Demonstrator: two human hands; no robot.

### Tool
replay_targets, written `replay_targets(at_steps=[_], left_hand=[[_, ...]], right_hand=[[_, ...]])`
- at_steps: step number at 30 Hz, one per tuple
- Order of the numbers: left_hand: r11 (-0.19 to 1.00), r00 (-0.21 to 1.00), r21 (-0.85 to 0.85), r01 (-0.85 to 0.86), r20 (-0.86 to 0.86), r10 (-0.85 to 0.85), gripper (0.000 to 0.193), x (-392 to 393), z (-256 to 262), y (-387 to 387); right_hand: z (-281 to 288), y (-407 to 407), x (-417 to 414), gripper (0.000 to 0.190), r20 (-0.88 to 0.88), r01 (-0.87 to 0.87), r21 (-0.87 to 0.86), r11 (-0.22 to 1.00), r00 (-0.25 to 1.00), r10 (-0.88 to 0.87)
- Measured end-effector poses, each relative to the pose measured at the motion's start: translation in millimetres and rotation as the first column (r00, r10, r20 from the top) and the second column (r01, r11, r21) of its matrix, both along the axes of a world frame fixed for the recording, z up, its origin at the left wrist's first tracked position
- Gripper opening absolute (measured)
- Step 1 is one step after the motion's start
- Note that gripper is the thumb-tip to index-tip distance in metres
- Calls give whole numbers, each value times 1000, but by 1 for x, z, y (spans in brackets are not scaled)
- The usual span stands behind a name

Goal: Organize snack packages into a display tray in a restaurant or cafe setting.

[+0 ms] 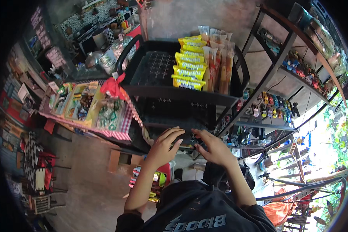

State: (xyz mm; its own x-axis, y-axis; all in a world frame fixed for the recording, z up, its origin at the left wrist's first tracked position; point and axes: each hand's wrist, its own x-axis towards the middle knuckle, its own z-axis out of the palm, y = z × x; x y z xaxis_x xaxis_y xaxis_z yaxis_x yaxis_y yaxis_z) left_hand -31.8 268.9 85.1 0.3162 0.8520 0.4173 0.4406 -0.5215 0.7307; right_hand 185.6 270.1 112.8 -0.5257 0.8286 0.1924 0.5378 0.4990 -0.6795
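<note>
My left hand (166,145) is raised before my chest, its fingers apart and nothing in it. My right hand (213,146) faces it across a small gap, likewise free of any object. Both are in front of the lower tiers of a black tiered cart (177,92). On the cart's top tray, yellow snack packets (190,62) stand in a row toward the right half. Beside them rise long clear-wrapped sticks of orange-brown food (220,63). The left half of that tray shows its bare perforated floor.
On the left, a table with a red checkered cloth (127,127) bears yellow trays (97,116) of packaged goods. A metal shelf (274,56) with several toy cars (271,100) borders the cart's right. A cardboard box (114,161) and colourful packets (155,185) are low down near me.
</note>
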Motion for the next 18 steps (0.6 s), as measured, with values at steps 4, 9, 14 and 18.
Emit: replay_targets(at_steps=[4,9,14,18], left_hand=[[978,999,-208,4,-34,-11,25,8,-35,-36],[935,998,-353,-34,-63,12,25,20,-87,-95],[868,990,-492,-60,-138,-10,26,34,-131,-153],[817,993,-571,-85,-121,19,25,39,-168,-197]], right_hand=[[-56,-29,25,46,58,53,-54,997,997,-49],[-126,-97,70,48,155,147,-243,959,982,-111],[-183,-165,99,43,134,130,-319,939,987,-92],[-213,-203,99,48,163,140,-408,902,984,-79]])
